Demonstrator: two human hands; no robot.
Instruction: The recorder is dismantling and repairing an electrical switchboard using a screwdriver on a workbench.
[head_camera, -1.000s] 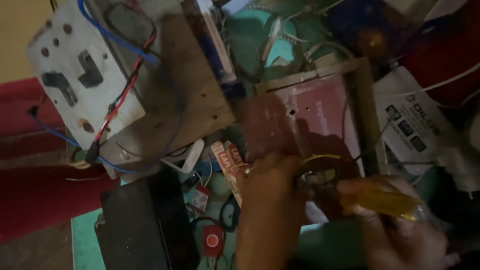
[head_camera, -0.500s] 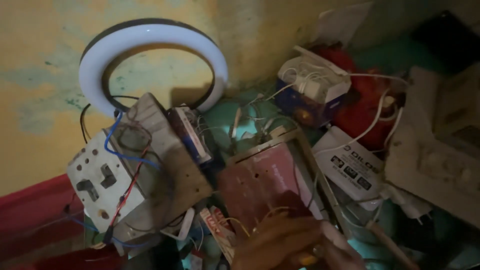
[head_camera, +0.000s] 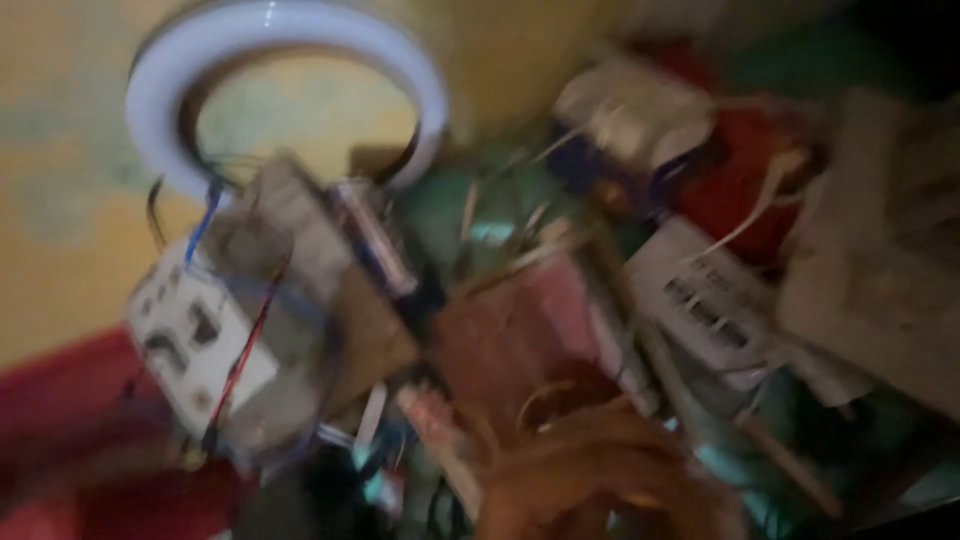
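Pink panel (head_camera: 520, 330) lies just above the hand (head_camera: 590, 480). Grip state cannot be determined; the view is blurred. White ring light (head_camera: 290, 60) stands well beyond.

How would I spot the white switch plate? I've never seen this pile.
Start at the white ring light against the yellow wall, top left. Follow down-left from its lower rim to the switch plate: a flat white tilted rectangle with dark sockets, crossed by a red wire, unlike the pink board to its right.

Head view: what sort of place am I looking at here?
Probably a small electrical repair corner, though the picture is blurred. A white switch-and-socket board with red and blue wires, a white ring light against the yellow wall, and heaped boxes and cables.
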